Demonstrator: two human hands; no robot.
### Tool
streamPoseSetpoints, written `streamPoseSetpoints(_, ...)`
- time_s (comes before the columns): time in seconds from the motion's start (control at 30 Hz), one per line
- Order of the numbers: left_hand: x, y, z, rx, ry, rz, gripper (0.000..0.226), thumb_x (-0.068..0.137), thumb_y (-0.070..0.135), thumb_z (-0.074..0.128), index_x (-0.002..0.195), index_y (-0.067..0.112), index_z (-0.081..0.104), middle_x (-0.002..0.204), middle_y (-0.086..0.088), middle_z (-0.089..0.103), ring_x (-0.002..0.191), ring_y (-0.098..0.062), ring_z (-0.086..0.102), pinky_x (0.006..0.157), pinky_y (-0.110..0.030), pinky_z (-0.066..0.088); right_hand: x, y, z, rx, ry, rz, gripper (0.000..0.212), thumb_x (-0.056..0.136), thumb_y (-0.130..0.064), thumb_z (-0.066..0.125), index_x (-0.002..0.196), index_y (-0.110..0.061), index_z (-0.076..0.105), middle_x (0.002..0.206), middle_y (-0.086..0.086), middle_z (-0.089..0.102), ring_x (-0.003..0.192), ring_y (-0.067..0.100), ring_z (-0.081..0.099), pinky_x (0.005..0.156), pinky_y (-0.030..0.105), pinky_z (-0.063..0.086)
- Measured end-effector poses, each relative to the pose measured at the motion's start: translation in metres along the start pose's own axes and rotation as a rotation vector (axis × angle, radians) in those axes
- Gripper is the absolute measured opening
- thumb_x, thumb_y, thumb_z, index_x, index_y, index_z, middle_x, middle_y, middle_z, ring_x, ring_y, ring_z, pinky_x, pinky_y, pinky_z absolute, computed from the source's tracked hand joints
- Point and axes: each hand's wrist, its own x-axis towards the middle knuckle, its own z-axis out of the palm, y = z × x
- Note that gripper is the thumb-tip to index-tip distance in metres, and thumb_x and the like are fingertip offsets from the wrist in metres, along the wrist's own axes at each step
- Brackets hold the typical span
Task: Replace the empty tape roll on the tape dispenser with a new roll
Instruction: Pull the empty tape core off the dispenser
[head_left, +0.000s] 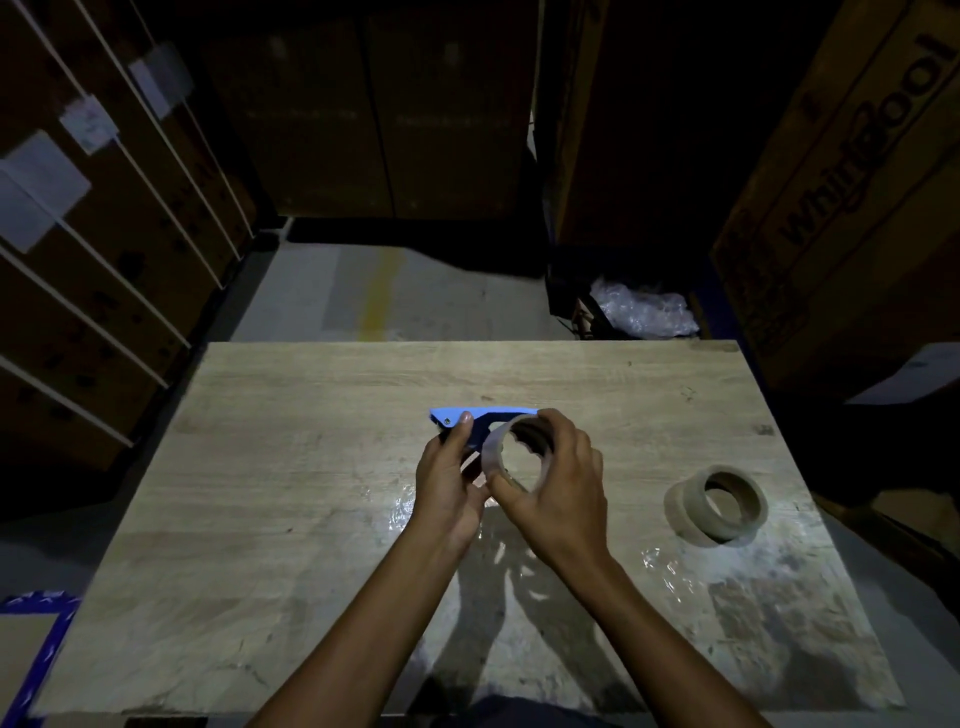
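A blue tape dispenser is held above the middle of the wooden table. My left hand grips it from the left, thumb on its blue frame. My right hand wraps around a tape roll that sits against the dispenser's right end, its open core facing me. Whether the roll is seated on the dispenser's hub is hidden by my fingers. Another roll, brown cardboard, lies alone on the table to the right, apart from both hands.
Crinkled clear film lies on the table near the front right. Large cardboard boxes stand to the right and behind, strapped boxes to the left. A bag of bubble wrap sits beyond the table's far edge.
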Motion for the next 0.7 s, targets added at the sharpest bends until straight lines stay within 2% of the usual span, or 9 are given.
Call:
streamPoseSetpoints(0.07,0.0,0.0,0.001,-0.004,0.009,0.016,0.041,0.093,0.029,0.066,0.124,0.002,0.06,0.112,-0.015,0.066,0.097,-0.028,0.063,0.066,-0.039,0.056,-0.001,-0.004,-0.003,0.029,0.028,-0.054,0.062,0.072,-0.052,0.069,0.126,-0.035,0.045,0.114,-0.018,0.055,0.107,0.01,0.051,0.082,0.019,0.037)
streamPoseSetpoints(0.13,0.002,0.001,0.001,0.002,0.028,0.034,0.039,0.094,0.026,0.064,0.125,0.002,0.059,0.111,-0.016,0.065,0.096,-0.027,0.064,0.061,-0.033,0.059,0.001,-0.008,-0.008,0.1,0.064,-0.109,0.054,0.074,-0.044,0.074,0.12,-0.034,0.048,0.111,-0.026,0.053,0.106,0.008,0.053,0.087,0.023,0.041)
streamPoseSetpoints(0.2,0.006,0.003,-0.001,-0.013,0.053,0.015,0.033,0.094,0.024,0.064,0.121,0.005,0.059,0.106,-0.015,0.064,0.09,-0.026,0.065,0.064,-0.037,0.06,0.004,-0.011,-0.012,0.207,0.043,-0.103,0.054,0.074,-0.038,0.079,0.117,-0.038,0.047,0.113,-0.032,0.049,0.107,0.002,0.054,0.087,0.02,0.047)
streamPoseSetpoints(0.27,0.01,0.003,-0.007,-0.036,0.069,-0.027,0.03,0.094,0.024,0.065,0.118,0.007,0.061,0.104,-0.015,0.065,0.085,-0.027,0.067,0.071,-0.043,0.06,0.007,-0.008,-0.013,0.3,-0.013,-0.03,0.06,0.071,-0.038,0.079,0.123,-0.033,0.049,0.12,-0.021,0.053,0.11,-0.001,0.056,0.089,0.017,0.049)
streamPoseSetpoints(0.33,0.016,0.0,-0.016,-0.022,0.093,-0.042,0.032,0.093,0.024,0.067,0.119,0.006,0.062,0.111,-0.019,0.068,0.092,-0.031,0.069,0.08,-0.048,0.059,0.008,0.0,-0.009,0.415,-0.064,0.075,0.064,0.07,-0.036,0.078,0.127,-0.028,0.051,0.121,-0.015,0.058,0.11,-0.008,0.055,0.09,0.015,0.047)
streamPoseSetpoints(0.4,0.023,-0.004,-0.025,0.004,0.129,-0.057,0.034,0.091,0.025,0.069,0.118,0.005,0.065,0.117,-0.02,0.069,0.102,-0.034,0.068,0.087,-0.053,0.058,0.009,0.011,0.001,0.518,-0.099,0.178,0.06,0.069,-0.035,0.076,0.124,-0.03,0.052,0.119,-0.019,0.059,0.109,-0.006,0.056,0.092,0.023,0.051)
streamPoseSetpoints(0.5,0.029,-0.011,-0.033,0.038,0.171,-0.102,0.019,0.09,0.026,0.071,0.102,0.011,0.067,0.11,-0.018,0.068,0.101,-0.032,0.066,0.084,-0.051,0.058,0.011,0.031,0.02,0.642,-0.14,0.357,0.053,0.071,-0.038,0.077,0.119,-0.037,0.053,0.121,-0.012,0.059,0.109,0.013,0.061,0.088,0.05,0.057)
streamPoseSetpoints(0.6,0.036,-0.019,-0.042,0.042,0.228,-0.155,0.016,0.089,0.02,0.072,0.097,0.008,0.065,0.098,-0.015,0.067,0.088,-0.028,0.066,0.07,-0.041,0.057,0.009,0.046,0.035,0.679,-0.185,0.457,0.047,0.081,-0.027,0.075,0.121,-0.035,0.051,0.126,-0.002,0.055,0.107,0.02,0.061,0.083,0.049,0.059)
streamPoseSetpoints(0.7,0.048,-0.028,-0.054,0.05,0.256,-0.209,0.026,0.087,0.019,0.074,0.105,0.003,0.065,0.092,-0.016,0.068,0.082,-0.027,0.067,0.067,-0.039,0.06,0.007,0.059,0.046,0.674,-0.191,0.5,0.051,0.072,-0.037,0.079,0.116,-0.039,0.055,0.119,-0.011,0.059,0.109,0.023,0.063,0.087,0.054,0.057)
